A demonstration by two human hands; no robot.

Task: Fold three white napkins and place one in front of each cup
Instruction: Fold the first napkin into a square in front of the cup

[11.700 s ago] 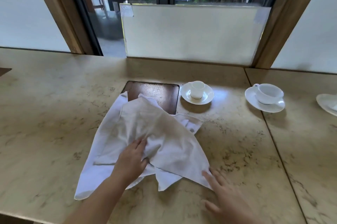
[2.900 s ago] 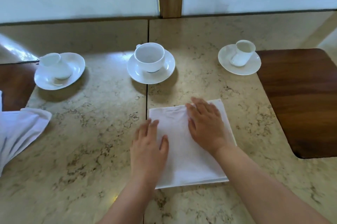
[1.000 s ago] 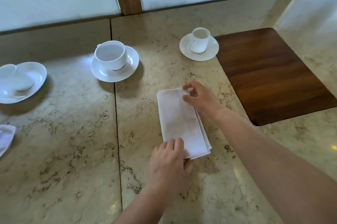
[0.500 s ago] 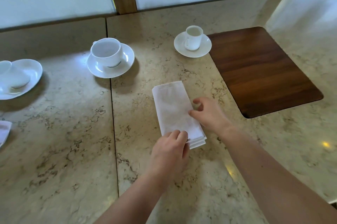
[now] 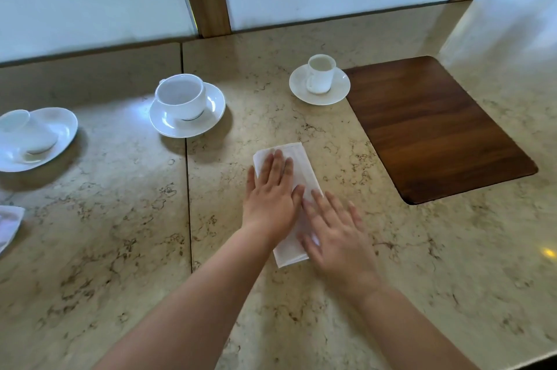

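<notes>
Both flat hands (left (image 5: 271, 197), right (image 5: 334, 234), each grip spread apart) press the folded napkin (image 5: 301, 164).

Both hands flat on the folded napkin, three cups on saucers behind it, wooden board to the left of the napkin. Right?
Not quite. The head view shows the wooden board to the right of the folded napkin, not the left. The rest holds: left hand and right hand lie flat on it, and three cups sit on saucers behind.
</notes>
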